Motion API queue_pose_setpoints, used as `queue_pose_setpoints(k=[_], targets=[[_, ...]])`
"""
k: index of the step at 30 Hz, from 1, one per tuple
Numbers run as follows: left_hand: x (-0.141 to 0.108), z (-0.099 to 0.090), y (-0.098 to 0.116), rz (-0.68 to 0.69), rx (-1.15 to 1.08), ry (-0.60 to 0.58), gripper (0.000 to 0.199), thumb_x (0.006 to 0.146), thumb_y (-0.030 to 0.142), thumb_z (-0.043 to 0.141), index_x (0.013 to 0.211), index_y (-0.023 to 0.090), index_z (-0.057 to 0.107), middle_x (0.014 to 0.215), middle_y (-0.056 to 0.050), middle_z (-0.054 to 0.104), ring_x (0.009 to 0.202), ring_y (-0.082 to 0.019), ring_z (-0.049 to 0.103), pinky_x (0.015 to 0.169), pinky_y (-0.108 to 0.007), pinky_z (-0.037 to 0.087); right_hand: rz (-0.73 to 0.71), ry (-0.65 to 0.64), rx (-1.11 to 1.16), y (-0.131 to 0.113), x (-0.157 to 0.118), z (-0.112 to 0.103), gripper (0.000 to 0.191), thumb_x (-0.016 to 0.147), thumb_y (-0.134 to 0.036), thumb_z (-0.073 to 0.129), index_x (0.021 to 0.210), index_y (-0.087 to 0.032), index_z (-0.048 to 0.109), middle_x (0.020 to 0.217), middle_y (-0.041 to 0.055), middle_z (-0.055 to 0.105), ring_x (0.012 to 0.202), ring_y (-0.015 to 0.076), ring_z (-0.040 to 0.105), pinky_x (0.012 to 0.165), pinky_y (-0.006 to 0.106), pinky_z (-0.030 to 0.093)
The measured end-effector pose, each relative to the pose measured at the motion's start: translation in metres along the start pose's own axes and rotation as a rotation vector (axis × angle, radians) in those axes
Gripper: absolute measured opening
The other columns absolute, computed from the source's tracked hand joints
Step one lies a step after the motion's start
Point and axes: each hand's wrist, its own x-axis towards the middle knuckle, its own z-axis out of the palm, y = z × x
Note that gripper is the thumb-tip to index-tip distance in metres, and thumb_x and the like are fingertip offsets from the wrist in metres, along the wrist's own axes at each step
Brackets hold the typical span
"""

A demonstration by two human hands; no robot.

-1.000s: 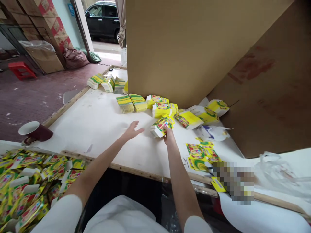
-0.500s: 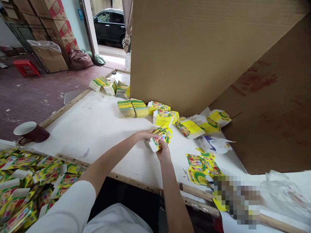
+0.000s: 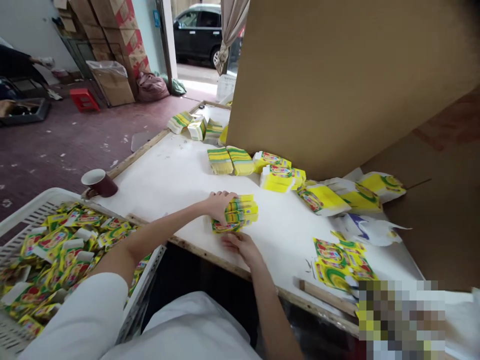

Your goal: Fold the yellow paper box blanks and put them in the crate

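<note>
My left hand (image 3: 217,206) is wrapped over the left side of a stack of flat yellow-green printed cartons (image 3: 243,211), whose layered edges face up on the white table. Just below the stack, near the table's front edge, my right hand (image 3: 245,249) has its fingers apart and holds nothing; whether its fingertips touch the cartons I cannot tell. Beyond my hands lie a pair of carton stacks on edge (image 3: 230,161) and a further pile of yellow cartons (image 3: 281,178).
At left a white plastic basket (image 3: 56,192) is full of yellow cartons. A dark red mug (image 3: 103,185) stands on the table's left edge. Large cardboard sheets (image 3: 318,85) rise behind. Loose printed cartons (image 3: 341,262) and a wooden strip (image 3: 328,297) lie at right.
The cartons have turned from printed face up to layered edges up. My right hand has let go and dropped below the stack. The view has shifted left, showing more of the basket.
</note>
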Motion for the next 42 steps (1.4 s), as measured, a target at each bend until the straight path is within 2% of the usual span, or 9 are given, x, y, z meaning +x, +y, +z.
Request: queue_pose_setpoints(k=[4, 7, 12, 19, 22, 27, 31, 34, 42], targets=[[-0.020, 0.018, -0.008, 0.076, 0.059, 0.029, 0.108, 0.054, 0.048, 0.080, 0.147, 0.018, 0.035, 0.140, -0.024, 0.047, 0.124, -0.046, 0.047, 0.108, -0.058, 0.027, 0.009, 0.004, -0.235, -0.025, -0.031, -0.026, 0.031, 0.065, -0.033, 0.082, 0.092, -0.020, 0.077, 0.075, 0.0057, 0.075, 0.072, 0.0246, 0.070, 0.084, 0.051, 0.058], [-0.025, 0.027, -0.014, 0.073, -0.031, 0.063, 0.107, 0.058, 0.056, 0.078, 0.148, 0.017, 0.035, 0.151, -0.025, 0.038, 0.136, -0.048, 0.036, 0.113, -0.058, 0.019, -0.362, 0.073, -0.607, -0.067, -0.040, -0.031, 0.051, 0.078, -0.041, 0.073, 0.126, -0.028, 0.066, 0.119, 0.0084, 0.072, 0.112, 0.0296, 0.065, 0.104, 0.054, 0.047], [-0.035, 0.027, -0.026, 0.030, -0.070, 0.136, 0.129, 0.055, 0.073, 0.074, 0.155, 0.015, 0.018, 0.164, -0.024, 0.008, 0.151, -0.047, 0.005, 0.117, -0.061, 0.001, -0.757, 0.100, -1.105, -0.110, -0.013, -0.013, 0.106, 0.078, -0.062, 0.068, 0.159, -0.020, 0.014, 0.165, 0.0155, 0.019, 0.153, 0.0363, 0.014, 0.120, 0.059, 0.021], [-0.052, 0.048, -0.032, 0.036, -0.161, 0.167, 0.119, 0.060, 0.080, 0.067, 0.152, 0.015, 0.031, 0.163, -0.025, 0.016, 0.151, -0.046, 0.008, 0.118, -0.062, 0.002, -0.532, -0.206, -1.523, -0.055, 0.032, 0.001, 0.130, 0.061, -0.059, 0.083, 0.158, -0.011, 0.011, 0.164, 0.0274, 0.010, 0.152, 0.0436, 0.009, 0.119, 0.064, 0.009], [-0.055, 0.043, -0.037, 0.016, -0.229, 0.188, 0.122, 0.060, 0.081, 0.067, 0.155, 0.017, 0.026, 0.164, -0.023, 0.014, 0.152, -0.044, 0.007, 0.120, -0.060, 0.003, -0.503, -0.240, -1.520, -0.056, 0.033, -0.007, 0.133, 0.060, -0.062, 0.082, 0.159, -0.012, 0.006, 0.164, 0.0277, 0.003, 0.152, 0.0433, 0.004, 0.118, 0.064, 0.010], [-0.066, 0.047, -0.060, -0.135, -0.455, 0.427, 0.100, 0.080, 0.077, 0.050, 0.155, 0.017, 0.025, 0.164, -0.020, 0.020, 0.153, -0.037, 0.012, 0.122, -0.053, 0.012, -0.535, -0.201, -1.483, -0.072, 0.039, -0.016, 0.137, 0.059, -0.069, 0.078, 0.159, -0.017, 0.001, 0.165, 0.0263, -0.005, 0.151, 0.0456, -0.006, 0.115, 0.068, 0.007], [-0.078, 0.070, -0.078, -0.428, -0.809, 0.681, 0.086, 0.085, 0.072, 0.046, 0.146, 0.013, 0.034, 0.155, -0.023, 0.036, 0.146, -0.034, 0.032, 0.118, -0.051, 0.026, -0.527, -0.297, -1.493, -0.073, 0.051, -0.008, 0.137, 0.056, -0.063, 0.083, 0.159, -0.016, 0.006, 0.164, 0.0260, 0.009, 0.151, 0.0472, 0.003, 0.117, 0.065, 0.009], [-0.091, 0.082, -0.081, -0.584, -1.008, 0.796, 0.073, 0.085, 0.066, 0.051, 0.138, 0.016, 0.042, 0.142, -0.020, 0.051, 0.136, -0.030, 0.046, 0.108, -0.046, 0.041, -0.562, -0.278, -1.475, -0.073, 0.055, -0.001, 0.124, 0.059, -0.057, 0.081, 0.158, -0.014, 0.019, 0.150, 0.0246, 0.038, 0.140, 0.0455, 0.032, 0.116, 0.062, 0.017], [-0.108, 0.083, -0.067, -0.609, -1.131, 0.859, 0.068, 0.084, 0.070, 0.048, 0.129, 0.019, 0.047, 0.132, -0.018, 0.060, 0.123, -0.027, 0.056, 0.093, -0.042, 0.053, -0.548, -0.017, -1.230, -0.068, 0.047, -0.006, 0.115, 0.053, -0.055, 0.083, 0.151, -0.016, 0.037, 0.125, 0.0190, 0.056, 0.115, 0.0396, 0.052, 0.102, 0.055, 0.040]])
